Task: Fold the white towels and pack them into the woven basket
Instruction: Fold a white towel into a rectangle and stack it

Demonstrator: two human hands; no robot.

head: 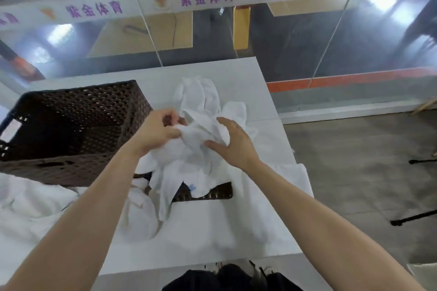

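Just right of the dark brown woven plastic basket (71,125), which stands on the white bench (236,71), both hands work a crumpled white towel (198,139) above a heap of white towels (201,94). The left hand (158,130) has its fingers curled, pinching the towel's edge. The right hand (234,142) lays its fingers spread over the cloth, thumb apart. In front of the basket, loose white cloths (35,201) lie beside a flat dark woven piece (203,192).
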